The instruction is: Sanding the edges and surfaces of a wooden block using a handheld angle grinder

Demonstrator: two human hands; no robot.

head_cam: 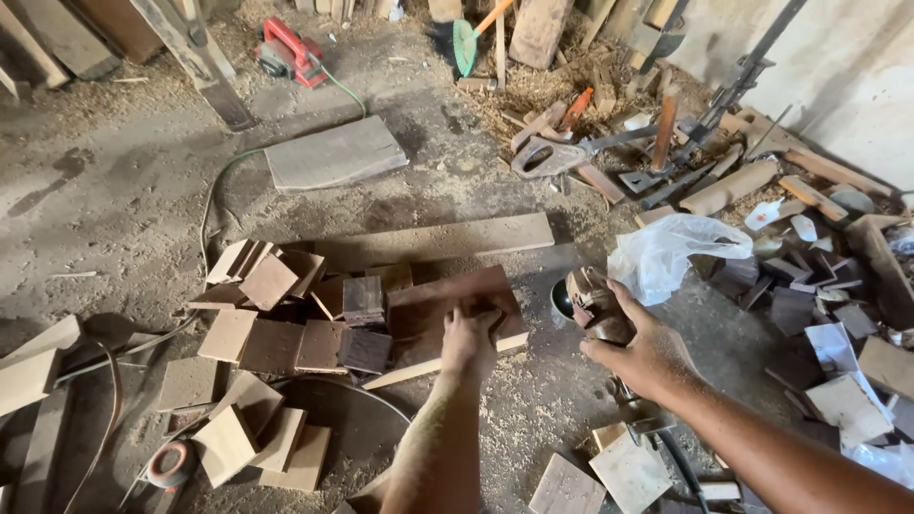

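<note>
On dusty floor [114, 190], among scattered wood offcuts [271, 345]: left hand [469, 338], fingers closed over edge of flat dark brown board [447, 303]; right hand [645, 354], fingers wrapped around worn, brownish rounded tool [595, 303] beside white plastic bag [666, 252].

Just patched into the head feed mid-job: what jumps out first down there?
Two bare arms reach over a sawdust-strewn floor: the left hand presses on a dark wooden board at centre, while the right hand grips a small dark block. Cut wooden tiles lie scattered to the left. A red power tool sits at top left, and a handsaw lies among scrap at top right.
</note>
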